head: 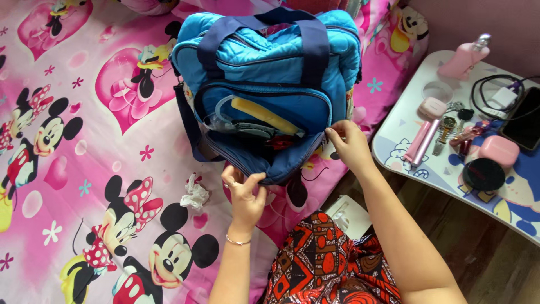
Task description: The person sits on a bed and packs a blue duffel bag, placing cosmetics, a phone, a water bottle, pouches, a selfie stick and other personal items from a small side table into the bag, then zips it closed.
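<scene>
Bag on bed | left grip pinches pocket's lower edge | right grip pinches zipper at pocket's corner

1. Pink bed sheet with cartoon mice and hearts, left of the small table.
2. White, cluttered, with a blue cartoon print.
3. Dark wooden floor below the table.
4. Mauve wall behind the table.
5. Lit by soft daylight.
</scene>
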